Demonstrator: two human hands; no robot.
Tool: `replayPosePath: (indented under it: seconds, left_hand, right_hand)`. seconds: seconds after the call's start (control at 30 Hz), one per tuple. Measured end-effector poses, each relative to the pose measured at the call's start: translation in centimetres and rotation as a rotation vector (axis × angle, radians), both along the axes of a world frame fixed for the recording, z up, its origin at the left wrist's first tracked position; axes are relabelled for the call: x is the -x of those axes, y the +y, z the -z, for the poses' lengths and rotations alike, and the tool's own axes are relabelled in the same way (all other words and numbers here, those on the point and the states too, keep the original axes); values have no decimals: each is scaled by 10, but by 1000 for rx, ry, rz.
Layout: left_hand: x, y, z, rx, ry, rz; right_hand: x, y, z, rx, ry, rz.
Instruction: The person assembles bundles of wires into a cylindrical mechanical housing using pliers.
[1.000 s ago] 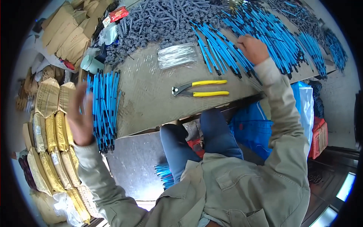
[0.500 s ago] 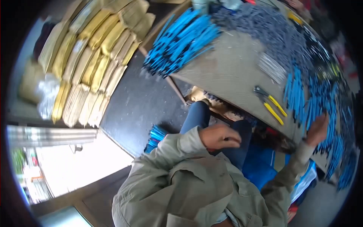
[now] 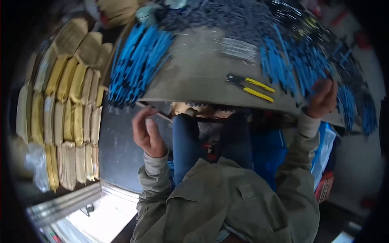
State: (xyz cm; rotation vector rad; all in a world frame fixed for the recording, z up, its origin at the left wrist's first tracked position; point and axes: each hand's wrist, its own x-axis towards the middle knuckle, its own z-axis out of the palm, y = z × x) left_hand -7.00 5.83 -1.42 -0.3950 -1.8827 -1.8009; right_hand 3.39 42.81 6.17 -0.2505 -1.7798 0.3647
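Note:
My left hand (image 3: 148,133) hangs near the table's front edge, above my left side. Its fingers are bent but apart, with nothing between them. Closest to it is a thick pile of long blue strips (image 3: 137,65) with dark ends on the table's left part. On the right, my right hand (image 3: 323,99) is at another spread of blue strips (image 3: 279,65). Its fingers are curled and smeared by motion, so whether a strip is in them is unclear. Between the hands lies a pair of yellow-handled pliers (image 3: 252,87), jaws pointing left.
The table (image 3: 190,77) bears a bundle of thin clear strips (image 3: 239,49) and a wide heap of dark grey pieces (image 3: 219,18) at the back. Stacked brown and yellow paper packets (image 3: 67,109) stand at the left. A blue bag (image 3: 267,156) is beside my right leg.
The view has swung to the right. My left hand has moved from over my lap out to the left, and its fingers have spread. My right hand stays by the blue strips.

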Motion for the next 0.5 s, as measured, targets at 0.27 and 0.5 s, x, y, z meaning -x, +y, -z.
replayPosePath:
  seconds: [0.27,0.5]
  left_hand:
    - [-1,95,-47,12,203,552]
    - [-33,91,-21,-41,-328,659]
  right_hand:
    - [-20,-113,21,102,-236,-440]
    - [-7,-163,64,217,-395,-615]
